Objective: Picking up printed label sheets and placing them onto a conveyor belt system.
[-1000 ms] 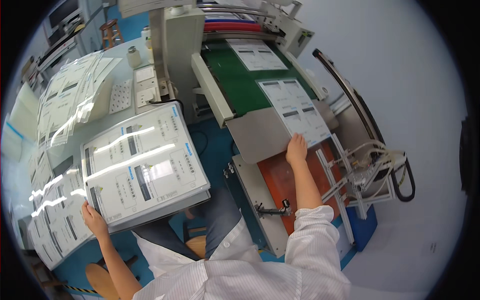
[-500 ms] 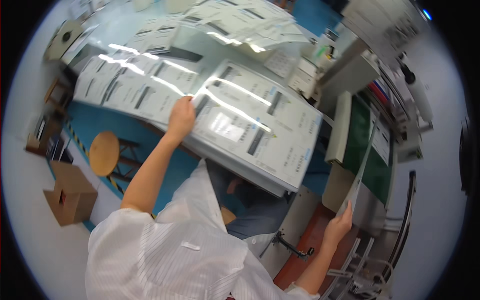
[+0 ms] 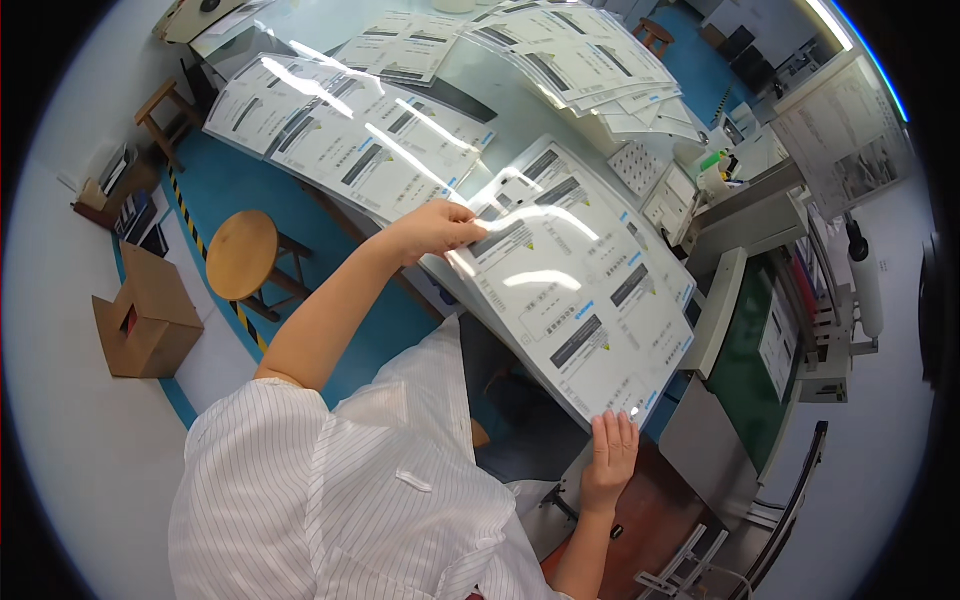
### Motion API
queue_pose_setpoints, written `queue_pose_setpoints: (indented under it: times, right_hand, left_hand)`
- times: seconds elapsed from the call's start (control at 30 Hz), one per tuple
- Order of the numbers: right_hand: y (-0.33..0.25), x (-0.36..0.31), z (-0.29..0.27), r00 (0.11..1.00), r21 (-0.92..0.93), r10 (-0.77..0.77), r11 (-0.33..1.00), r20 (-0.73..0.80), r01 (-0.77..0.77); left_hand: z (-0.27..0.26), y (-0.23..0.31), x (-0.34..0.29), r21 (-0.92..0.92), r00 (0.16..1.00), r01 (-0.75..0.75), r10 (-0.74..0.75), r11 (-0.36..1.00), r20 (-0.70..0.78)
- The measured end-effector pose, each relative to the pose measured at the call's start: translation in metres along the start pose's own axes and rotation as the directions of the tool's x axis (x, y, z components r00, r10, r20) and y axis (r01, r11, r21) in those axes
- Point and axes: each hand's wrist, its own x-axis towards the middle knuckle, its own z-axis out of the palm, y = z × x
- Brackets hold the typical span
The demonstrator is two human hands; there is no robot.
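A stack of large glossy printed sheets (image 3: 575, 290) lies tilted over the table edge in the middle of the view. My left hand (image 3: 432, 230) grips the stack's upper left edge, fingers curled over it. My right hand (image 3: 610, 455) touches the stack's lower corner, fingers together and flat under the paper. More printed sheets (image 3: 350, 135) lie spread in overlapping rows across the pale table (image 3: 500, 95) behind.
A machine with a green bed (image 3: 745, 365) and a brown tray (image 3: 650, 520) stands at the right. A round wooden stool (image 3: 243, 255) and a cardboard box (image 3: 148, 315) sit on the floor at the left. Another stool (image 3: 165, 110) stands farther back.
My view has swung left from the machine toward the table. My right hand left the machine's brown tray and came to the stack's lower corner; my left hand stays on the stack's edge.
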Motion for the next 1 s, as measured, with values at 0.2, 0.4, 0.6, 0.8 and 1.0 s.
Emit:
queue_pose_setpoints:
  times: [0.2, 0.4, 0.6, 0.8, 1.0]
  right_hand:
    - [0.006, 0.023, 0.006, 0.97, -0.039, 0.187, 0.982, 0.152, -0.183]
    - [0.003, 0.04, 0.016, 0.907, 0.088, 0.382, 0.912, 0.179, -0.401]
    - [-0.002, 0.042, 0.02, 0.844, 0.153, 0.513, 0.832, 0.154, -0.533]
    - [0.0, 0.039, 0.027, 0.812, 0.143, 0.564, 0.801, 0.149, -0.582]
    - [0.006, 0.04, 0.022, 0.804, 0.236, 0.573, 0.769, 0.157, -0.594]
  left_hand:
    - [0.013, -0.006, -0.009, 0.286, 0.935, -0.165, 0.242, 0.944, -0.26]
    - [0.018, -0.011, -0.007, 0.624, 0.813, -0.242, 0.506, 0.743, -0.288]
    - [0.028, -0.014, -0.007, 0.819, 0.788, -0.119, 0.555, 0.561, -0.266]
    - [0.031, -0.012, -0.008, 0.912, 0.805, -0.074, 0.564, 0.403, -0.184]
    - [0.025, -0.026, 0.004, 0.854, 0.756, -0.19, 0.627, 0.483, -0.187]
